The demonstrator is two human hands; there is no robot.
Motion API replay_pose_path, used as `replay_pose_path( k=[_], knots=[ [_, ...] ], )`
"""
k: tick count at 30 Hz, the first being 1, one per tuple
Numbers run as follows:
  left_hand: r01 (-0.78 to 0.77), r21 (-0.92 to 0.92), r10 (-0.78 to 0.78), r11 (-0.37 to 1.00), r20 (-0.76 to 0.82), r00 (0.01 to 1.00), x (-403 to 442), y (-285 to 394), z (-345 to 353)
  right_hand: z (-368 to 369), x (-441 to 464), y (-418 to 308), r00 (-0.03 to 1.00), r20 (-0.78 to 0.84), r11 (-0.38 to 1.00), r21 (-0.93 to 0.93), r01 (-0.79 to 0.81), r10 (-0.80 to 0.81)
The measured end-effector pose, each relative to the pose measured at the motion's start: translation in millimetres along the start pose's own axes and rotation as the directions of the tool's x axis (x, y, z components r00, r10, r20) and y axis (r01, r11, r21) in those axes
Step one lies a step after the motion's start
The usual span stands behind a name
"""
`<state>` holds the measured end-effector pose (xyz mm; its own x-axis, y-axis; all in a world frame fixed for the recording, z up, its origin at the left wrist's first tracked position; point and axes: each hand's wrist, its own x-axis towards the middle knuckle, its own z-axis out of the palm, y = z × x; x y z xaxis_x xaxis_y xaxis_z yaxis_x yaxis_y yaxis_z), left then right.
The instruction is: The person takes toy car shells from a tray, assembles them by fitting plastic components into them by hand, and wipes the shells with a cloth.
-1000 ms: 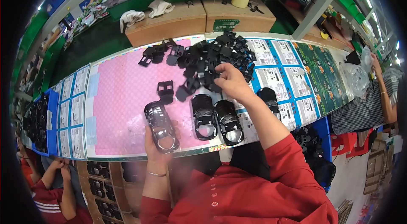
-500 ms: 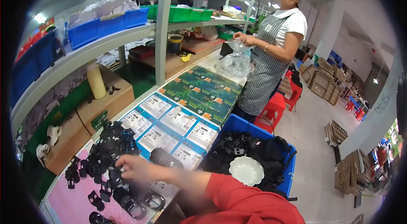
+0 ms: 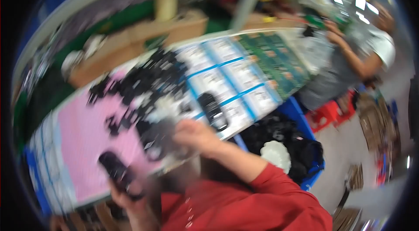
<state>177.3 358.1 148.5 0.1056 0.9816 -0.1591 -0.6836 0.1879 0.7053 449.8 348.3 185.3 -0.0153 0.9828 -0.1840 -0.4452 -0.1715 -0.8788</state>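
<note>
My left hand is closed around a long glossy black casing, rounded like a toy car body, above the table's near edge. My right hand is blurred, with its fingers curled together beside a heap of small black parts. Whatever those fingers hold, if anything, I cannot make out. A second black casing lies on the printed label sheet, just beyond my right hand. More dark pieces sit between my hands, smeared by motion. Under the parts is a pink sheet.
Right of the table stands a blue bin of black parts with a white scalloped bowl on top. A co-worker handles clear plastic at the far end. Cardboard boxes and a shelf post line the back.
The view has swung down and left. My left hand with the casing has come into sight. My right hand has drawn back from the heap, and the second casing now shows uncovered.
</note>
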Motion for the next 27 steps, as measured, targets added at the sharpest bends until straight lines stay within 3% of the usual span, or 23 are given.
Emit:
replay_pose_path(
  k=[1,2,4,5,6,9,11,12,14,18,20,25,27],
  knots=[
    [0.238,-0.278,-0.227,0.931,0.072,0.971,-8,5,14,2,-1,-1,0.998,-0.060,0.993,-0.120,-0.014,0.006],
    [0.241,-0.197,-0.247,0.950,-0.006,0.969,-16,7,21,3,-5,1,0.994,-0.074,0.994,-0.059,-0.088,0.083],
    [0.362,-0.192,-0.357,0.912,0.059,0.932,-30,3,4,3,-9,12,0.999,-0.001,0.999,0.007,-0.036,0.036],
    [0.306,-0.151,-0.266,0.940,0.238,0.934,-36,3,-8,10,-13,9,0.999,-0.010,0.999,-0.029,-0.046,0.046],
    [0.363,-0.163,-0.301,0.917,0.314,0.901,-43,2,-25,6,-13,15,0.997,0.075,1.000,-0.002,-0.022,0.022],
    [0.279,-0.125,-0.262,0.952,0.137,0.955,-80,2,-63,16,-19,20,0.986,0.146,0.997,-0.038,-0.073,0.078],
    [0.203,-0.194,-0.205,0.960,0.008,0.979,-113,2,-103,18,-23,25,0.976,0.188,0.994,-0.043,-0.103,0.109],
    [0.191,-0.309,-0.236,0.931,-0.115,0.965,-129,5,-115,19,-26,24,0.958,0.239,0.987,-0.068,-0.146,0.158],
    [0.096,-0.352,-0.258,0.931,-0.449,0.855,-143,8,-140,20,-31,27,0.936,0.278,0.976,-0.090,-0.196,0.214],
    [0.093,-0.319,-0.268,0.943,-0.563,0.782,-162,-8,-178,28,-37,36,0.905,0.335,0.964,-0.122,-0.235,0.263],
    [0.127,-0.300,-0.306,0.945,-0.681,0.665,-158,-15,-165,29,-41,42,0.880,0.339,0.939,-0.201,-0.279,0.334],
    [0.194,-0.188,-0.270,0.963,-0.646,0.713,-140,-21,-174,25,-57,55,0.842,0.343,0.908,-0.200,-0.367,0.416],
    [0.273,-0.228,-0.355,0.935,-0.573,0.738,-132,-19,-177,17,-64,63,0.843,0.321,0.902,-0.177,-0.394,0.432]
  ],
)
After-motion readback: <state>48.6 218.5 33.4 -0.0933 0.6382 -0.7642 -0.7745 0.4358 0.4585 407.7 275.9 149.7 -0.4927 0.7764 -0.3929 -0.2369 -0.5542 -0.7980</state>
